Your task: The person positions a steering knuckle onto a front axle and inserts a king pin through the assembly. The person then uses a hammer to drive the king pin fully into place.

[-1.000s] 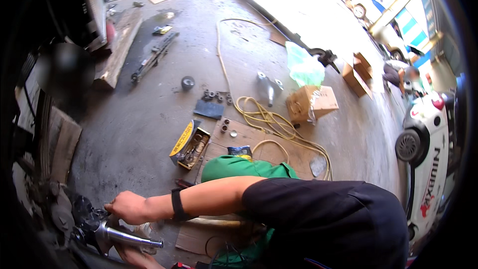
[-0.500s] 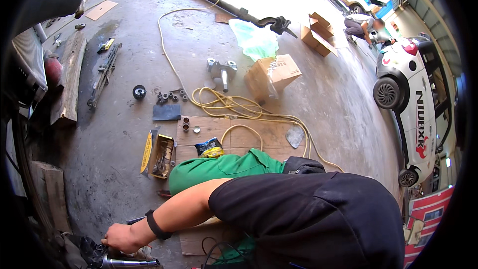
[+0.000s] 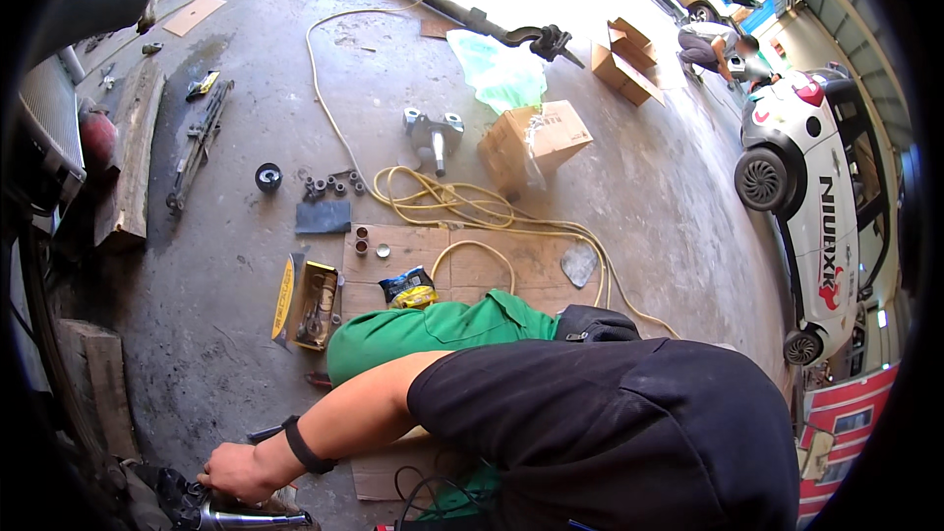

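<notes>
My right hand (image 3: pixel 239 473) reaches down to the lower left, a dark band round its wrist. Its fingers are curled in at a dark, bulky part (image 3: pixel 175 494); what they pinch is hidden. Just below the hand lies a shiny metal shaft (image 3: pixel 258 518), joined to or resting against that dark part; I cannot tell which. A thin dark rod (image 3: pixel 264 434) shows beside the wrist. My left hand is out of the picture. Black cables (image 3: pixel 425 498) loop below my forearm.
An open box of metal parts (image 3: pixel 317 307), a blue-and-yellow packet (image 3: pixel 409 288) and small metal rings (image 3: pixel 362 240) are near my green-trousered knee. Beyond are a yellow hose (image 3: pixel 447 199), a steering knuckle (image 3: pixel 434 138) and a cardboard box (image 3: pixel 536 146). Wooden beams (image 3: pixel 135 157) line the left. Another person (image 3: pixel 710 47) crouches by a white car (image 3: pixel 821 197).
The view has shifted slightly, so the floor items sit a little further left and up. My right hand keeps its place at the dark part, with hardly any movement.
</notes>
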The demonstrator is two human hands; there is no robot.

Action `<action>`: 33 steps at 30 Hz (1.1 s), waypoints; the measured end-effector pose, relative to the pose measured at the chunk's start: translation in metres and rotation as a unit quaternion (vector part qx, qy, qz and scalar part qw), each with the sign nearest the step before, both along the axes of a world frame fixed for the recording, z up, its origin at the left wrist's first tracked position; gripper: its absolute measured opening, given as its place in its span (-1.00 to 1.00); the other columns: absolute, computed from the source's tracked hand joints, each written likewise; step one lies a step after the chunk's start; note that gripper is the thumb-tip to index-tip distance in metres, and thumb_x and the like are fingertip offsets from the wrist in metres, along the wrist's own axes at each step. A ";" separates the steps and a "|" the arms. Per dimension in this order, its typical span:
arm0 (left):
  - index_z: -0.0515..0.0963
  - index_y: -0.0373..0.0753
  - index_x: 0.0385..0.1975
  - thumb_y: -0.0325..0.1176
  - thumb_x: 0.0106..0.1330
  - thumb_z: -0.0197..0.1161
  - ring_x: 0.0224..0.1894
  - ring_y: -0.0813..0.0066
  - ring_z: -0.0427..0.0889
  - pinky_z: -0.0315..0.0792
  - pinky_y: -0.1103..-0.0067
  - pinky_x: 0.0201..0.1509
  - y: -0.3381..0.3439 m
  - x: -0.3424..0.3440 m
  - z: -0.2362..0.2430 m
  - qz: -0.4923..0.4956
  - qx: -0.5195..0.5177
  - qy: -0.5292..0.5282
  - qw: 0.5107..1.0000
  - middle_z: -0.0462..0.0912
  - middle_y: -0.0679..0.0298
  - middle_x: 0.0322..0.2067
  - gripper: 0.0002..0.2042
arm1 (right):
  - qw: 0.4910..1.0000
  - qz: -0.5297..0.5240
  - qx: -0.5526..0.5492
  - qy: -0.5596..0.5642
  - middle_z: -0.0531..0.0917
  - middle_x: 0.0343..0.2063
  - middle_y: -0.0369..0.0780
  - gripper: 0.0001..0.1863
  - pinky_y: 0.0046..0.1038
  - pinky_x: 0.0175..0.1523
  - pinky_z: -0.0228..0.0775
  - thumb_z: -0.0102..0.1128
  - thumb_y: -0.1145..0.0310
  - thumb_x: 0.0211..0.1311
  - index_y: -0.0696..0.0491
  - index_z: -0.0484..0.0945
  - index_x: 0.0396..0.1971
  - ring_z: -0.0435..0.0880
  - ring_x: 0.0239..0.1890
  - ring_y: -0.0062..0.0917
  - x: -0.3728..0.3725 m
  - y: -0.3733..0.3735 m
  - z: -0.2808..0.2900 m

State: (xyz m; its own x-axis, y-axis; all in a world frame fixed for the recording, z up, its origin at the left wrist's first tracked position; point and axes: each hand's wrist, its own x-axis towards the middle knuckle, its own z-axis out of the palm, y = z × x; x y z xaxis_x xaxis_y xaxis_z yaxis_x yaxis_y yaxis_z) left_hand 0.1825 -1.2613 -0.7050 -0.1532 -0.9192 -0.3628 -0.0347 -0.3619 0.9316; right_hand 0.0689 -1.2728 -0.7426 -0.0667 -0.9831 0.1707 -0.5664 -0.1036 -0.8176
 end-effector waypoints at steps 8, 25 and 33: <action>0.38 -0.40 0.15 -0.21 0.49 -0.05 0.03 0.43 0.44 0.35 0.54 0.16 0.000 -0.003 -0.005 -0.005 -0.005 -0.010 1.000 0.46 0.23 0.01 -0.59 | 1.000 0.004 0.003 0.000 0.66 -0.31 0.02 -0.52 -0.17 -0.12 0.53 0.25 0.35 -0.11 0.26 0.51 -0.12 0.67 -0.21 -0.05 -0.001 0.000 0.000; 0.49 -0.41 0.03 -0.26 0.44 0.05 -0.11 0.42 0.53 0.46 0.52 0.02 -0.004 0.004 -0.013 -0.013 -0.018 -0.037 0.999 0.56 0.26 -0.09 -0.65 | 1.000 0.010 0.002 0.004 0.65 -0.30 0.01 -0.40 -0.18 -0.11 0.54 0.31 0.29 -0.16 0.27 0.49 -0.03 0.67 -0.20 -0.06 0.005 -0.005 -0.007; 0.53 -0.42 -0.02 -0.28 0.42 0.10 -0.18 0.42 0.58 0.51 0.51 -0.05 0.001 0.007 -0.019 -0.003 -0.027 -0.050 0.998 0.61 0.27 -0.14 -0.68 | 1.000 -0.015 0.002 -0.023 0.66 -0.36 0.01 -0.56 -0.16 -0.17 0.53 0.25 0.31 -0.08 0.21 0.53 -0.15 0.67 -0.24 -0.04 -0.007 0.009 -0.003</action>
